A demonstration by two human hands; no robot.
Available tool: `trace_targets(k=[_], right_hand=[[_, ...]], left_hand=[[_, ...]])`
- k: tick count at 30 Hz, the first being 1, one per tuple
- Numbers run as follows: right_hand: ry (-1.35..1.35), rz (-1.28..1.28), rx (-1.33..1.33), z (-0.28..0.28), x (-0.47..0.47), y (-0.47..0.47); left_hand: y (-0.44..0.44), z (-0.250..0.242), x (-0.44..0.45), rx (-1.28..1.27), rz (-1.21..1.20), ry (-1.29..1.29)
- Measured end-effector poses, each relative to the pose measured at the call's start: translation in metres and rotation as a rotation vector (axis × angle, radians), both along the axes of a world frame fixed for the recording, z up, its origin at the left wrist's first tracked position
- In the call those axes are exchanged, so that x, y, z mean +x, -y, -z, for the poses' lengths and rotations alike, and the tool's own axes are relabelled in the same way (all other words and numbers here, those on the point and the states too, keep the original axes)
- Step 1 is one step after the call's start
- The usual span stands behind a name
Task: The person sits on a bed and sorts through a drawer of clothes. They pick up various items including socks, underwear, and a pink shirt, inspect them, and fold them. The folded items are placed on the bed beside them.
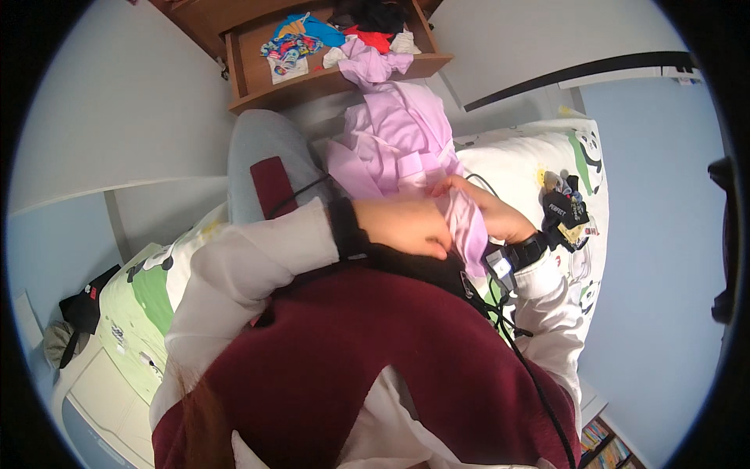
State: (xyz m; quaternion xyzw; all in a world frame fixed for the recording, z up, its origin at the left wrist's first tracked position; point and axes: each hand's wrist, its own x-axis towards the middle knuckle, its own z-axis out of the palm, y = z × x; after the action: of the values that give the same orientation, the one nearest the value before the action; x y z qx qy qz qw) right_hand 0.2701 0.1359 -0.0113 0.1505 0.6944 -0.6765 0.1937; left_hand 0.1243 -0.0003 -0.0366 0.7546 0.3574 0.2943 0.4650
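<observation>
A lavender garment (404,129) lies bunched before me over my lap, its far end draped over the front of an open drawer (328,82). My right hand (498,211) is closed on a gathered part of the garment, with the fabric passing between my two hands. My left hand (407,225) reaches across from the left, its fingers curled against that same fold. Slight blur and the cloth hide some fingertips. Black straps circle both wrists.
Blue, red, black and patterned clothes (293,47) lie in the wooden drawer. On the panda-print bedding (510,146) to the right sits a pile of socks (565,208). A black cable (533,375) runs down my right side. A black cap (88,299) lies at the far left.
</observation>
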Motion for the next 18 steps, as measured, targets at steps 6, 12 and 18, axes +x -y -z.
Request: trace_targets(k=[6, 12, 18], right_hand=[[0.193, 0.235, -0.338, 0.005, -0.021, -0.020], [0.225, 0.457, -0.480, 0.024, -0.067, -0.044], [0.316, 0.564, -0.393, 0.028, -0.096, -0.043]], left_hand=[[0.002, 0.007, -0.014, 0.049, -0.522, -0.082], [-0.002, 0.017, -0.008, 0.040, -0.547, 0.160], [-0.031, 0.042, -0.003, -0.080, -0.966, 0.349]])
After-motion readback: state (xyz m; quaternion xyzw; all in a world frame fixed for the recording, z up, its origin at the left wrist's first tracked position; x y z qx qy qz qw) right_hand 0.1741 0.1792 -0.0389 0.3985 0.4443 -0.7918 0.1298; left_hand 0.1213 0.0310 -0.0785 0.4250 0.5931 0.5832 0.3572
